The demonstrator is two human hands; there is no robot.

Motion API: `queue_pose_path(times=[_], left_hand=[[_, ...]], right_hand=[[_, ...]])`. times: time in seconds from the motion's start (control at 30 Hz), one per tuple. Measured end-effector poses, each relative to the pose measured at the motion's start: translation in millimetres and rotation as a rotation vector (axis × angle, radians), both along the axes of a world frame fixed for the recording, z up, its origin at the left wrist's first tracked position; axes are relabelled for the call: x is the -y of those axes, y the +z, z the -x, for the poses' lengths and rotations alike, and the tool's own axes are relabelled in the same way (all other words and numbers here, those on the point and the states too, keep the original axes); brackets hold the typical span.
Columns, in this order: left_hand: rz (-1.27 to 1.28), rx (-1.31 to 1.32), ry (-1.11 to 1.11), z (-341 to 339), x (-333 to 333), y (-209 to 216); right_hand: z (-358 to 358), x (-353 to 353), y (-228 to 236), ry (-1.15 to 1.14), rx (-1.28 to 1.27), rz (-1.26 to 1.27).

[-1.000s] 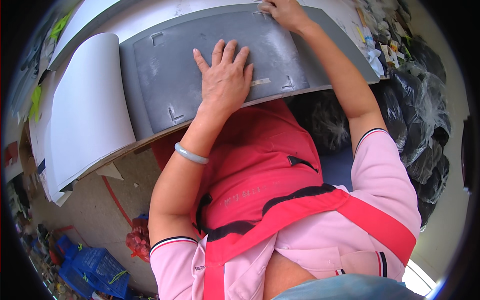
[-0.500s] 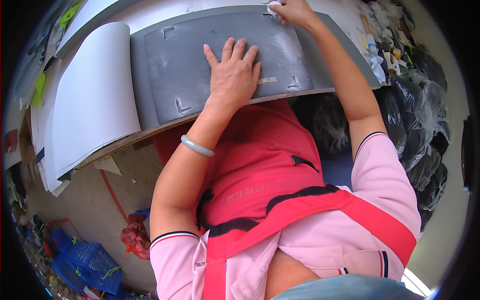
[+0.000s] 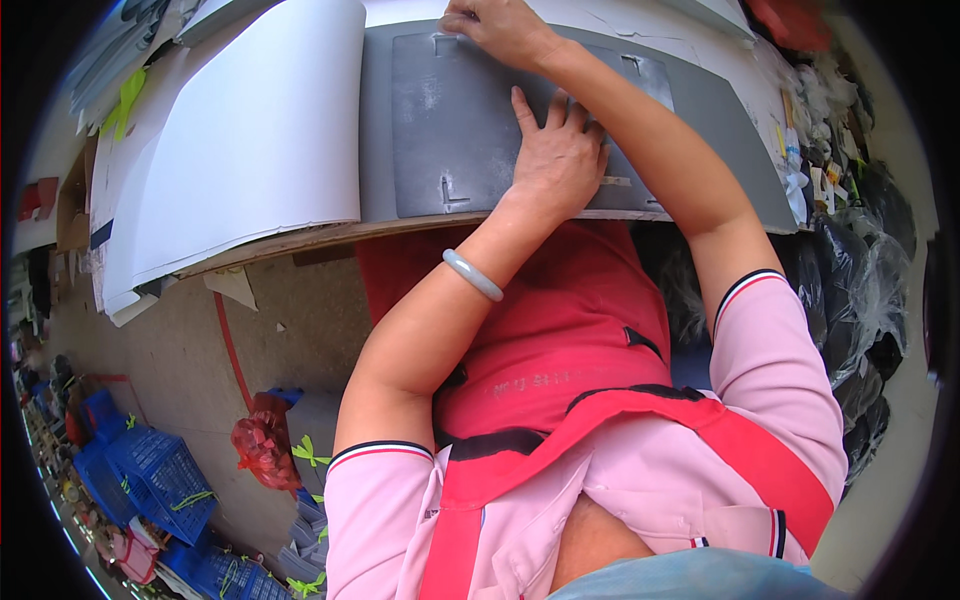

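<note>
A dark grey rectangular template sheet (image 3: 470, 130) lies on a larger grey sheet (image 3: 376, 150), with L-shaped cut-outs at its corners and white powdery smears around them. My left hand (image 3: 562, 155) rests flat on the template, fingers spread, a pale bangle (image 3: 472, 274) on its wrist. My right hand (image 3: 510, 35) reaches across above it to the template's far left corner, fingers pinched by the cut-out there. The small white piece it held half a second ago is hidden behind the fingers now. A short tan strip of tape (image 3: 616, 181) sits near the template's front edge.
A large white sheet (image 3: 260, 140) curls up at the left of the table. Plastic bags (image 3: 850, 270) and scraps crowd the right side. Blue crates (image 3: 160, 470) and a red bag (image 3: 265, 445) stand on the floor at the lower left.
My right hand has gone from the template's far right corner to its far left corner, crossing over the left forearm's side. The whole view has shifted, so the table appears farther right.
</note>
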State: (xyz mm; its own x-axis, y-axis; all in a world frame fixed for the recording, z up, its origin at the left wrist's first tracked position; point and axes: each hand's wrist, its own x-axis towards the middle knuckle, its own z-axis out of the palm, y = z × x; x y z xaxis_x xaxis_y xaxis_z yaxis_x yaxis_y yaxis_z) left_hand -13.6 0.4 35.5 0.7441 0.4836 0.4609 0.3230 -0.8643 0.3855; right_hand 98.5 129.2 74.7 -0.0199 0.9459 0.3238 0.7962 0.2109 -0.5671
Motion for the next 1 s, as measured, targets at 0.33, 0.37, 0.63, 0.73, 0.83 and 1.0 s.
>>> queue_pose_path(times=[0.33,0.37,0.63,0.73,0.83,1.0], left_hand=[[0.009,0.021,-0.013,0,0,-4],[-0.001,0.045,-0.007,0,0,-4],[0.004,-0.026,-0.012,0,-1,-3],[-0.003,-0.029,-0.016,0,-1,-4],[-0.003,0.096,0.002,0,-1,-4],[-0.007,0.061,0.020,-6,-1,-11]], right_hand=[[8,-20,-7,-0.008,0.320,0.045],[9,-20,-4,-0.029,0.364,0.051],[20,-8,4,-0.254,-0.411,0.294],[22,-16,1,-0.263,-0.373,0.358],[20,-13,0,-0.266,-0.438,0.393],[33,35,9,-0.185,-0.569,0.411]])
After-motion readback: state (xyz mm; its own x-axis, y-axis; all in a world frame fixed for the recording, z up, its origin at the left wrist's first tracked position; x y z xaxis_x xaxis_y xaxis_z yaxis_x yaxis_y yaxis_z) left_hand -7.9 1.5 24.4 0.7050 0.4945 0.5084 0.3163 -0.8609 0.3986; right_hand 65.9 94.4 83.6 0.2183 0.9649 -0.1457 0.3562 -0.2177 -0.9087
